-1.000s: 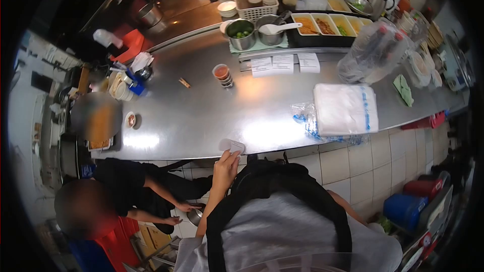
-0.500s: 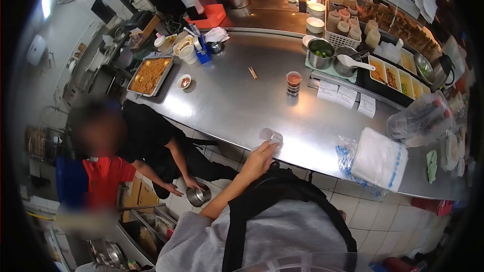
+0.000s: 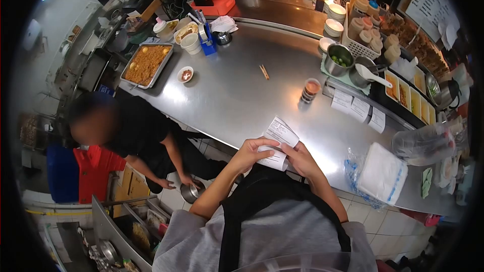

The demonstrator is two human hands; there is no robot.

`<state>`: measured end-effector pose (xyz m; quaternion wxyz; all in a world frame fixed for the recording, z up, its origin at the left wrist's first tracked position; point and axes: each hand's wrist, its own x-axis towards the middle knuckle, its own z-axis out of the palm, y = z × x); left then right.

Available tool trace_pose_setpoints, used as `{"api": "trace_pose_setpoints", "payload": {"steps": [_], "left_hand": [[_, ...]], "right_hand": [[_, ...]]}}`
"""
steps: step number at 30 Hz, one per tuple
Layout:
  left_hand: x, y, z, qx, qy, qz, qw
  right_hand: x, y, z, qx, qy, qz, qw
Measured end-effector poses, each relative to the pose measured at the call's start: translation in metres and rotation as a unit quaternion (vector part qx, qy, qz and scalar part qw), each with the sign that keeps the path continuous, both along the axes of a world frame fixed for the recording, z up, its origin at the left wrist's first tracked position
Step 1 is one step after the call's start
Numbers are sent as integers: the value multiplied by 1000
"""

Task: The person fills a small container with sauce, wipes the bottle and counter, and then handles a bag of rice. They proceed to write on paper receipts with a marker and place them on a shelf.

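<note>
A printed receipt (image 3: 281, 132) is stretched between my two hands at the near edge of the steel counter (image 3: 217, 106). My left hand (image 3: 252, 154) pinches its left side, and my right hand (image 3: 303, 161) grips the right side with the thumb on the paper. The slip curls, and its lower part shows beneath my fingers. Beyond it on the counter stand a stack of small sauce cups (image 3: 310, 89) and a wooden clothespin (image 3: 264, 72).
At left, a co-worker (image 3: 143, 131) bends over, holding a metal pot (image 3: 192, 191). A tray of rice (image 3: 147, 65) sits on the far left of the counter. Several receipts (image 3: 359, 110) hang along the right-hand rail, near a pack of plastic bags (image 3: 381, 174).
My right hand has come into view and taken hold of the receipt. The slip, curled up in my left hand before, is now opened out with its print facing me.
</note>
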<state>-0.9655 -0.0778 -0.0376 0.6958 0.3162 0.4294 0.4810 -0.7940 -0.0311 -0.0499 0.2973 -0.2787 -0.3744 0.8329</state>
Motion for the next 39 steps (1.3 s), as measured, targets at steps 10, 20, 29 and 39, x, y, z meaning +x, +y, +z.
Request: {"api": "trace_pose_setpoints", "payload": {"steps": [10,20,29,39], "left_hand": [[-158,110,-72,35,51,222,973],[-209,156,-127,74,377,339,859],[-208,168,-91,124,766,221,590],[-205,173,-123,207,637,161,725]], "right_hand": [[-180,139,-36,85,-165,-5,983],[-378,410,-69,365,-300,-179,863],[-411,474,-80,336,-461,-230,789],[-427,485,-39,406,-240,-356,807]]}}
